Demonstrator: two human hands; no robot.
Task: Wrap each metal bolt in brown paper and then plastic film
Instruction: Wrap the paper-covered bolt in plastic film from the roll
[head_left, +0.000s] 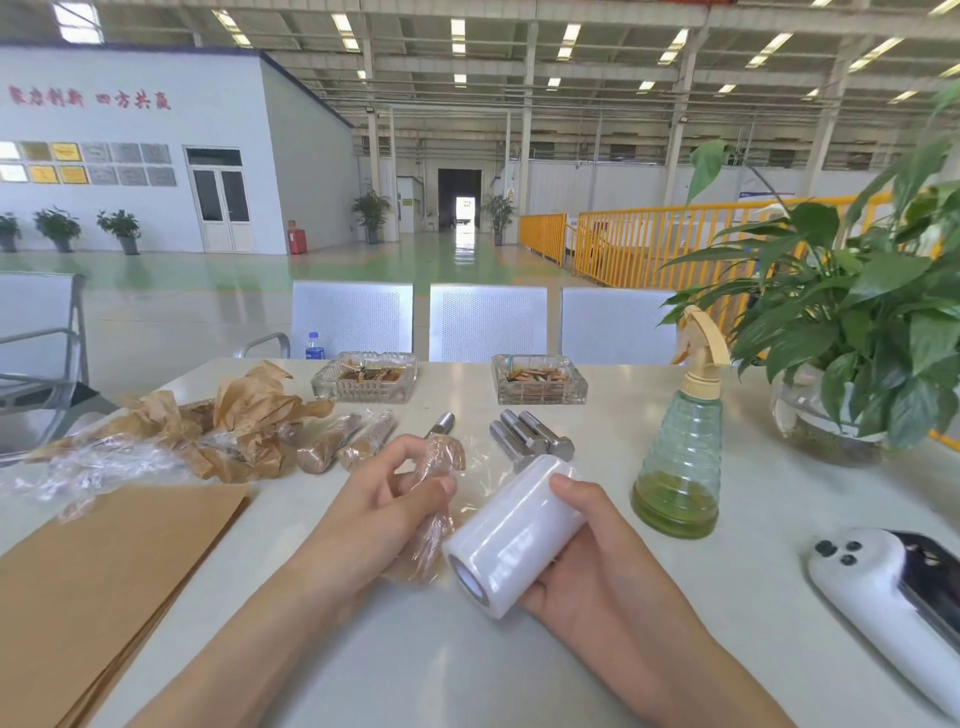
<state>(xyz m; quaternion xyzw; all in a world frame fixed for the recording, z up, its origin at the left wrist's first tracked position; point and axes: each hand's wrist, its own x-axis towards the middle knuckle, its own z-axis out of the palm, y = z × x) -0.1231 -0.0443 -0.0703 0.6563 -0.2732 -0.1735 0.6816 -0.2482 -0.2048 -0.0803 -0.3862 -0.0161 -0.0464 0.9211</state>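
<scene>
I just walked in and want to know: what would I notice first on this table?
Probably the hands in the middle: the right hand holds a white film roll, and the left hand grips a bolt wrapped in paper and film. Behind them lie bare bolts, with crumpled paper on the left and a green spray bottle on the right.

view: head, only one | from: above table (519, 665) near edge | faces: forward and down, hall beyond | range: close over hands, wide-angle

Two bare forearms, left hand (384, 499), right hand (587, 561), no sleeves
</scene>
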